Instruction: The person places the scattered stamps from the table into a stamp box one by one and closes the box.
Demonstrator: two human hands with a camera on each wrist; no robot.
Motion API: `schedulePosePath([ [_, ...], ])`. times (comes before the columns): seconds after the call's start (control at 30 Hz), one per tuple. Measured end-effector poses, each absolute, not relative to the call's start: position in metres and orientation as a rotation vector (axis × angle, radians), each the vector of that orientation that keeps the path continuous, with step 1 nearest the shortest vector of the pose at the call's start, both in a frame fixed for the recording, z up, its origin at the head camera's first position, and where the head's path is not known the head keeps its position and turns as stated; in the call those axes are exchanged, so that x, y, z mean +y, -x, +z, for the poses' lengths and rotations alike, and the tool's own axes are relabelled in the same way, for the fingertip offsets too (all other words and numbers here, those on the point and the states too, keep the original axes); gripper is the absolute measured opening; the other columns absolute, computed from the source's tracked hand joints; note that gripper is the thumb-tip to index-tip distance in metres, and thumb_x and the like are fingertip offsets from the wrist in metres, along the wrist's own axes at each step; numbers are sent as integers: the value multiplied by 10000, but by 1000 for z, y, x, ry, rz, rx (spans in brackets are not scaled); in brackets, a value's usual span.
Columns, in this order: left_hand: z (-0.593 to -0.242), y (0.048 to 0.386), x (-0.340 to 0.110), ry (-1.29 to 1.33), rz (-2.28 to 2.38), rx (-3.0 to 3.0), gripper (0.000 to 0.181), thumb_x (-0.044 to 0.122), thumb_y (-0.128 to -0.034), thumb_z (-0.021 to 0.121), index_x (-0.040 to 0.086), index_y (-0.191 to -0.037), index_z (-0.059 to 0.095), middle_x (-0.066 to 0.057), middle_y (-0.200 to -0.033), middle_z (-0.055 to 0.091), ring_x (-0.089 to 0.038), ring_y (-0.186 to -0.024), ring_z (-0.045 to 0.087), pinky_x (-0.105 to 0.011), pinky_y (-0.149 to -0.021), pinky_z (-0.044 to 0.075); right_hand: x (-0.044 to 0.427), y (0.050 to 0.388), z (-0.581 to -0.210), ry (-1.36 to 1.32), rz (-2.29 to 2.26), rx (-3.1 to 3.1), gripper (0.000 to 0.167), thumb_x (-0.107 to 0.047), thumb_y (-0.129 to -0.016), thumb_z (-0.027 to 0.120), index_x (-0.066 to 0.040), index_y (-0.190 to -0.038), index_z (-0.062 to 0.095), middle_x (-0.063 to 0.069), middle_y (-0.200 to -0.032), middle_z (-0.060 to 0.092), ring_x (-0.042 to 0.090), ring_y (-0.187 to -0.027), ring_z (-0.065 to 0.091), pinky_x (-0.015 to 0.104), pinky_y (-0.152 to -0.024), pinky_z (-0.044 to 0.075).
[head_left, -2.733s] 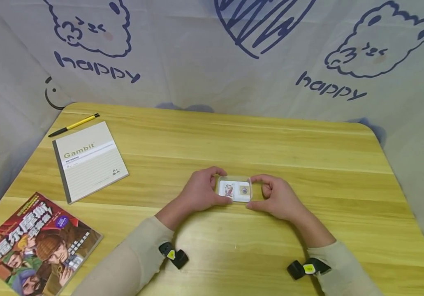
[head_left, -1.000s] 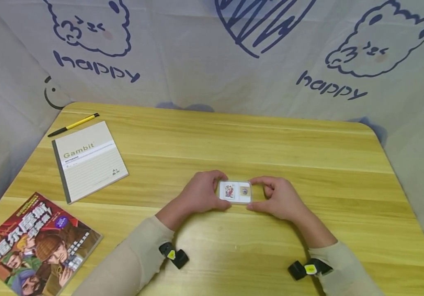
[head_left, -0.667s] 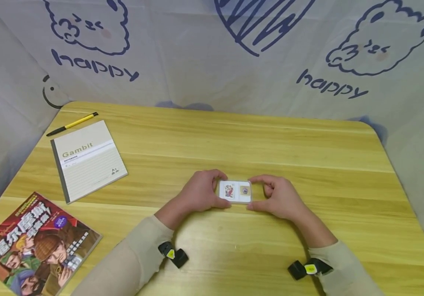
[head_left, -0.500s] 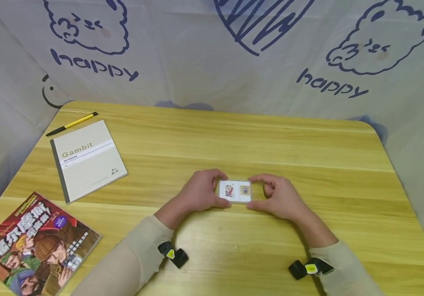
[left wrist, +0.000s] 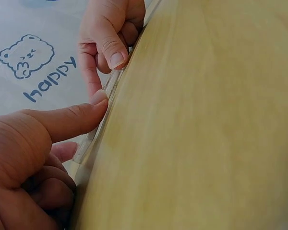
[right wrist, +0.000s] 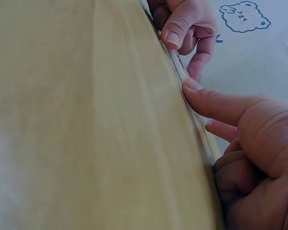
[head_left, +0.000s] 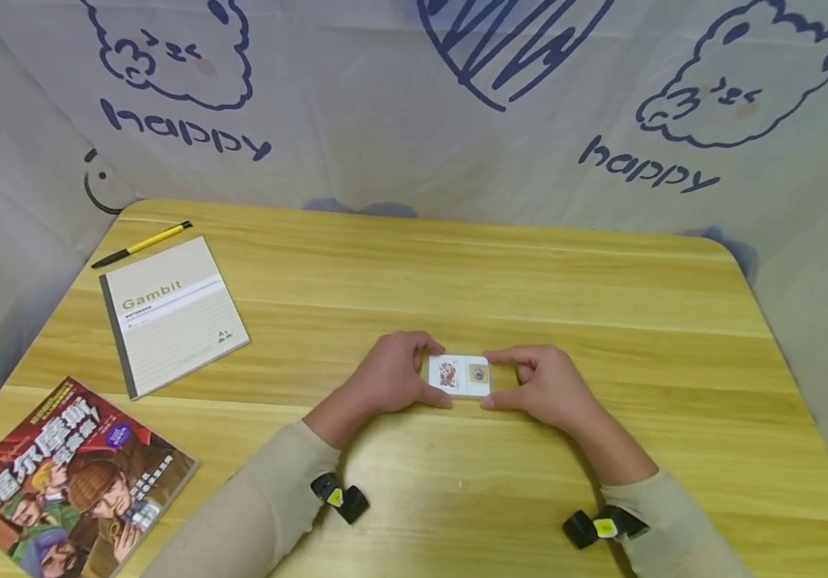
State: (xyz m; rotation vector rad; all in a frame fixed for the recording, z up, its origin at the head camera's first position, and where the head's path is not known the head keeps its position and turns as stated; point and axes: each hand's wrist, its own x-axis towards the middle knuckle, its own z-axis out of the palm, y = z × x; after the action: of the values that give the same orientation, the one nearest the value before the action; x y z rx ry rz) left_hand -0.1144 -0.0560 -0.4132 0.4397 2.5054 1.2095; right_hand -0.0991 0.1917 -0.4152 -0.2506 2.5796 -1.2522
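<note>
A small flat clear plastic case (head_left: 462, 376) lies on the wooden table at the middle. Inside it are a white card-like piece with a colourful figure on the left and a tan piece with a round blue emblem on the right. The left hand (head_left: 395, 373) pinches its left end between thumb and fingers. At the other end, the right hand (head_left: 545, 387) pinches with thumb and index finger, the other fingers curled under. The left wrist view shows the case's thin clear edge (left wrist: 116, 82) low against the table; the right wrist view shows this edge (right wrist: 176, 62) too.
A Gambit notebook (head_left: 175, 317) lies at the left of the table (head_left: 529, 289), with a yellow and black pen (head_left: 142, 244) beyond it. A comic-style book (head_left: 77, 478) sits at the front left. A printed cloth (head_left: 356, 120) hangs behind the table.
Earlier, a clear rim stood up along the case's far side; now the case looks flat. Both hands keep their hold and have barely shifted.
</note>
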Motion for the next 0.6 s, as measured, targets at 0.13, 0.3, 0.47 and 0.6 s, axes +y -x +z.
schedulePosePath([
  [0.13, -412, 113, -55, -397, 1185, 2523, 688, 257, -615, 981, 54, -1205, 690, -47, -724, 516, -159, -635, 444, -295, -565, 368, 189, 101, -414, 215, -1230, 2574, 618, -279, -616, 975, -138, -1176, 753, -20, -548, 360, 144, -490, 316, 261, -460, 261],
  [0.3, -412, 111, -55, -371, 1156, 2555, 703, 271, -610, 983, 75, -1216, 686, -48, -746, 524, -166, -661, 458, -302, -585, 383, 188, 102, -413, 192, -1234, 2565, 610, -248, -604, 981, -129, -1156, 752, -12, -562, 355, 149, -496, 314, 268, -468, 261],
  [0.47, -410, 108, -57, -370, 1149, 2591, 720, 288, -597, 988, 65, -1202, 669, -41, -748, 522, -161, -654, 457, -301, -578, 388, 188, 102, -413, 193, -1239, 2557, 606, -240, -608, 980, -132, -1156, 743, -14, -565, 345, 150, -497, 307, 270, -471, 254],
  [0.6, -409, 107, -61, -398, 1149, 2594, 678, 274, -633, 973, 60, -1204, 677, -35, -719, 516, -156, -629, 450, -298, -567, 382, 190, 100, -414, 188, -1243, 2555, 613, -248, -609, 979, -128, -1159, 738, -16, -566, 338, 150, -497, 303, 270, -472, 251],
])
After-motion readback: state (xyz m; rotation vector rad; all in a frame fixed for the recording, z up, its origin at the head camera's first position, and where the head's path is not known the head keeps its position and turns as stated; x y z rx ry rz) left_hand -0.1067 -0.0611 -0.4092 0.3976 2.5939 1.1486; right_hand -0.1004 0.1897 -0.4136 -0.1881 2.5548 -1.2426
